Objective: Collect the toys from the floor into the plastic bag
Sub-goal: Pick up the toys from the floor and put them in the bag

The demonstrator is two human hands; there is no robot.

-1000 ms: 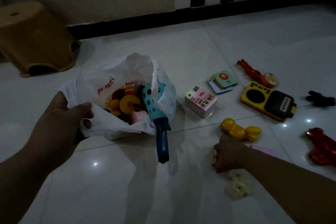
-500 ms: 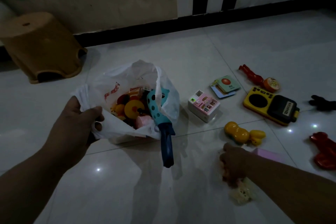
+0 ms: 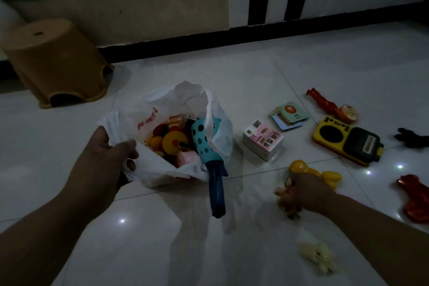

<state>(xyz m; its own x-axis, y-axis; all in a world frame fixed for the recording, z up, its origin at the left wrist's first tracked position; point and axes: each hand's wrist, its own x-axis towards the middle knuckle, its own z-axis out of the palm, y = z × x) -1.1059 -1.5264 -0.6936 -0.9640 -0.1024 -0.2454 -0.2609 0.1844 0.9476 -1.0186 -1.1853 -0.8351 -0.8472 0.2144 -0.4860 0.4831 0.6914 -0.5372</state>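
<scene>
My left hand (image 3: 104, 165) grips the rim of the white plastic bag (image 3: 185, 100) and holds it open on the floor. Several colourful toys fill the bag, and a teal spotted toy with a dark blue handle (image 3: 214, 183) sticks out over its front edge. My right hand (image 3: 301, 193) is curled around a small tan toy (image 3: 289, 206), blurred, just in front of a yellow toy (image 3: 325, 173). A small pale toy (image 3: 318, 258) lies on the floor below that hand.
On the tiles to the right lie a pink-and-white cube (image 3: 263, 140), picture cards (image 3: 290, 115), a yellow-and-black radio toy (image 3: 346, 144), red toys (image 3: 321, 101) (image 3: 415, 197), an orange disc (image 3: 348, 114) and a black toy (image 3: 411, 138). A brown stool (image 3: 53, 60) stands far left.
My right hand has risen off the floor and moved up toward the yellow toy, leaving the pale toy on the tiles. My left hand keeps its hold on the bag.
</scene>
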